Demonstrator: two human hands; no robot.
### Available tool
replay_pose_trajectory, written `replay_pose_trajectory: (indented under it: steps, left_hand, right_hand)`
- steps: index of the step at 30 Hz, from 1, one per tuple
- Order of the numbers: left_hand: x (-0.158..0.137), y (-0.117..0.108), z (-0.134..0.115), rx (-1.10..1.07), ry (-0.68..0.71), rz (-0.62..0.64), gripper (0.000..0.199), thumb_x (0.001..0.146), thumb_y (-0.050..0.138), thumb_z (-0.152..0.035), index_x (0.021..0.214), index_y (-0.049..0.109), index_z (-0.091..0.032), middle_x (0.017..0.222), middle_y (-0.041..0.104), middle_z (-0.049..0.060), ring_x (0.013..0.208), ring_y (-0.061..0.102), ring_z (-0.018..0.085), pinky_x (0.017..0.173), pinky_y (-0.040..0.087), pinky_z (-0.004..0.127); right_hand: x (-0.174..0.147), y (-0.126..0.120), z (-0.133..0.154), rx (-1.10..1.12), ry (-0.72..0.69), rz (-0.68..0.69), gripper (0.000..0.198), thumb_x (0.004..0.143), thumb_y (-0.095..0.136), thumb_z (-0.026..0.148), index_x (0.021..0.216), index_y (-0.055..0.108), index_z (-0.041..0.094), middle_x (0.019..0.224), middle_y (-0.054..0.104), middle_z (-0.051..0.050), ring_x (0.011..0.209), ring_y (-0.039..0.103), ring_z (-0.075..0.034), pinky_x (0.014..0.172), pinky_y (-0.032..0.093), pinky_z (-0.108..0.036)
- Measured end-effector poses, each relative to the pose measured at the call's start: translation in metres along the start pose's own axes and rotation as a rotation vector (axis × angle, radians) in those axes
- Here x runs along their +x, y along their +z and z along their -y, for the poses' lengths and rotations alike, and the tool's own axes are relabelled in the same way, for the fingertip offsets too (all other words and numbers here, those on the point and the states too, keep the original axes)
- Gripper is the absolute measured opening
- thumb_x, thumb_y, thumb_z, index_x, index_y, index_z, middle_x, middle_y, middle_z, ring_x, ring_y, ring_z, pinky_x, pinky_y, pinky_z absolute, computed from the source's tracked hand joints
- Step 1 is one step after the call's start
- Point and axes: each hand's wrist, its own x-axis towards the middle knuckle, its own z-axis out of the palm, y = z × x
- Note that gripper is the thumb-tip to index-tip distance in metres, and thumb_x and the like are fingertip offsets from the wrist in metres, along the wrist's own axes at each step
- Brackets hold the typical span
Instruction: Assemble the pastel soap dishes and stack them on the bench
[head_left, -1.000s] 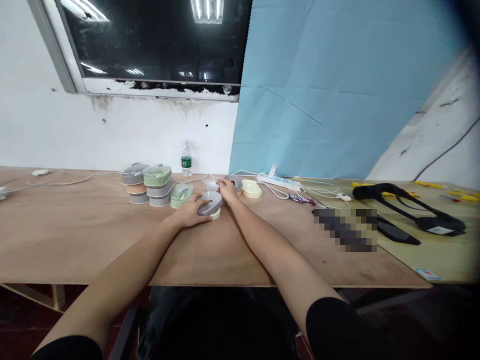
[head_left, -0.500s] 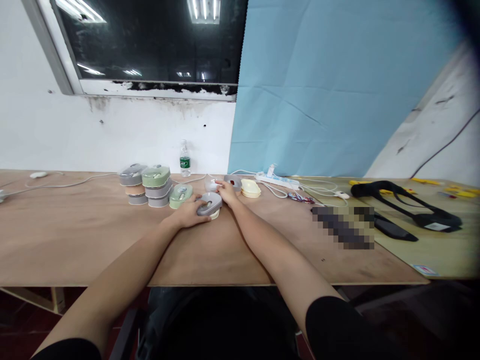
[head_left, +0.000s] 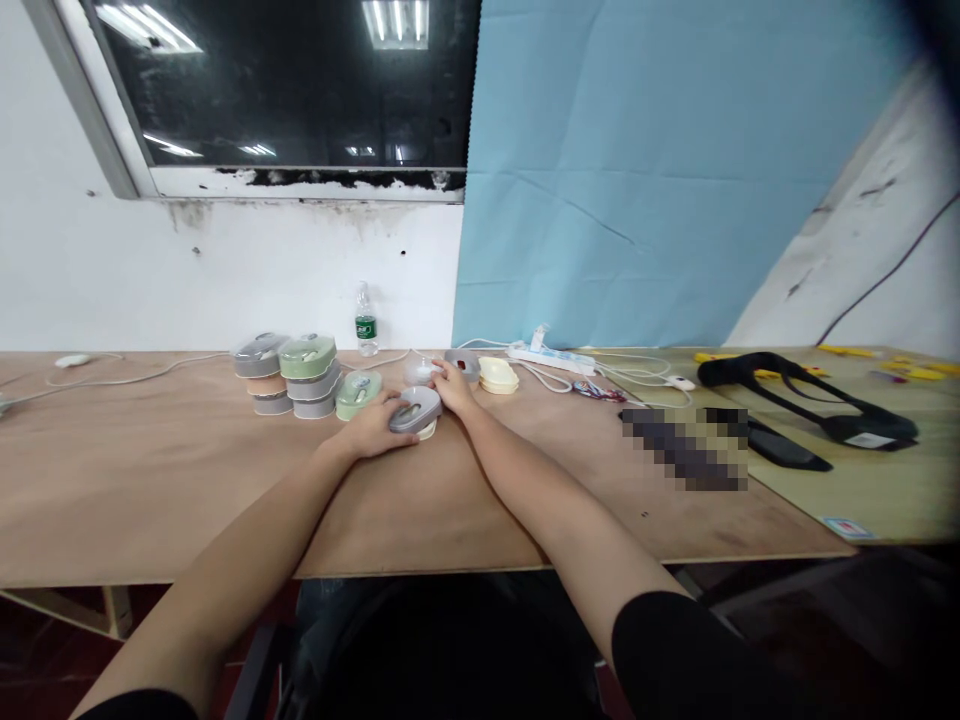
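My left hand (head_left: 375, 430) is wrapped round a grey oval box lid (head_left: 416, 409), which sits tilted over a cream-coloured base (head_left: 427, 430). Just behind it, my right hand (head_left: 452, 388) has its fingers drawn together at a small translucent whitish container (head_left: 418, 371). Whatever is between those fingertips is too small to make out. A grey open container (head_left: 466, 362) with something dark red in it lies beyond the right hand. Cream oval trays (head_left: 499, 374) stand to its right. Left of my left hand is a green lidded oval box (head_left: 358, 393).
Stacked oval boxes in grey, peach and green (head_left: 309, 362) stand at the left. Behind them is a water bottle (head_left: 365, 322). A power strip (head_left: 551, 358) with white cables lies at the back, near a black strap frame (head_left: 810, 395) on the right.
The view has shifted slightly, so the scene sits a little further left. Both hands keep nearly the same places at the grey lid and the translucent container.
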Motion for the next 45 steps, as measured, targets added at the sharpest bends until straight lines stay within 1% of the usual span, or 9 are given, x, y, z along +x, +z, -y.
replay_pose_trajectory:
  steps: [5,10,14,19,24,29,35,40,45]
  left_hand:
    - [0.000,-0.011,-0.009,-0.031,0.017,-0.222,0.059,0.076,0.061,-0.059,0.120,0.058,-0.021,0.121,0.059,0.010,0.115,0.055,0.028,0.101,0.043,0.043]
    - [0.000,-0.016,-0.009,-0.043,0.008,-0.456,0.048,0.083,0.056,-0.055,0.117,0.058,-0.020,0.123,0.056,0.010,0.119,0.051,0.025,0.104,0.040,0.040]
    - [0.000,-0.016,-0.009,-0.040,-0.021,-0.471,0.047,0.084,0.056,-0.055,0.116,0.058,-0.021,0.123,0.055,0.010,0.120,0.050,0.025,0.104,0.040,0.041]
    - [-0.001,-0.014,-0.010,-0.033,-0.023,-0.456,0.047,0.084,0.056,-0.056,0.115,0.058,-0.021,0.124,0.055,0.009,0.121,0.049,0.025,0.105,0.039,0.040]
    - [0.000,-0.015,-0.008,-0.019,-0.026,-0.473,0.044,0.084,0.056,-0.054,0.114,0.058,-0.022,0.123,0.055,0.009,0.121,0.049,0.025,0.105,0.039,0.041]
    - [-0.001,-0.016,-0.007,-0.010,-0.007,-0.506,0.042,0.085,0.056,-0.052,0.112,0.058,-0.021,0.120,0.055,0.009,0.120,0.049,0.024,0.105,0.039,0.040]
    - [-0.003,-0.019,-0.009,-0.025,0.018,-0.646,0.039,0.084,0.058,-0.048,0.112,0.057,-0.021,0.124,0.050,0.010,0.121,0.049,0.025,0.106,0.039,0.040]
    - [-0.002,-0.020,-0.011,-0.006,-0.004,-0.686,0.040,0.082,0.060,-0.048,0.113,0.057,-0.022,0.125,0.048,0.010,0.122,0.048,0.026,0.106,0.039,0.042]
    - [-0.002,-0.018,-0.011,0.005,0.010,-0.669,0.039,0.081,0.061,-0.048,0.109,0.058,-0.022,0.125,0.047,0.010,0.122,0.048,0.026,0.107,0.038,0.042]
  right_hand:
    - [-0.022,-0.013,0.001,-0.176,-0.058,-0.071,0.039,0.087,0.050,0.025,0.124,0.057,0.016,0.089,0.070,-0.005,0.079,0.065,-0.018,0.081,0.050,-0.033]
    - [-0.052,-0.033,0.011,-0.424,-0.323,0.246,0.040,0.088,0.053,0.031,0.127,0.058,0.021,0.116,0.067,-0.007,0.106,0.061,-0.023,0.093,0.047,-0.037]
    - [-0.058,-0.041,0.018,-0.524,-0.420,0.407,0.037,0.086,0.047,0.012,0.116,0.067,0.021,0.127,0.062,-0.006,0.118,0.056,-0.022,0.101,0.042,-0.037]
    - [-0.055,-0.040,0.020,-0.504,-0.437,0.422,0.038,0.079,0.051,0.005,0.108,0.069,0.022,0.128,0.060,-0.007,0.118,0.055,-0.023,0.101,0.042,-0.038]
    - [-0.057,-0.042,0.024,-0.439,-0.462,0.425,0.019,0.076,0.066,0.018,0.094,0.068,0.020,0.120,0.061,-0.008,0.108,0.058,-0.022,0.094,0.044,-0.034]
    - [-0.064,-0.045,0.034,-0.497,-0.450,0.414,0.021,0.083,0.064,0.035,0.095,0.063,0.019,0.102,0.064,-0.006,0.089,0.059,-0.018,0.078,0.043,-0.028]
    - [-0.068,-0.045,0.045,-0.487,-0.426,0.162,0.026,0.093,0.045,0.041,0.101,0.056,0.019,0.089,0.064,-0.006,0.079,0.058,-0.020,0.073,0.041,-0.029]
    - [-0.058,-0.055,0.040,-0.332,-0.339,-0.328,0.034,0.093,0.041,0.041,0.117,0.047,0.018,0.102,0.063,-0.010,0.092,0.059,-0.023,0.081,0.042,-0.031]
    - [-0.039,-0.086,0.019,-0.230,-0.176,-0.687,0.034,0.095,0.032,0.037,0.120,0.042,0.016,0.098,0.062,-0.011,0.091,0.060,-0.022,0.083,0.043,-0.031]
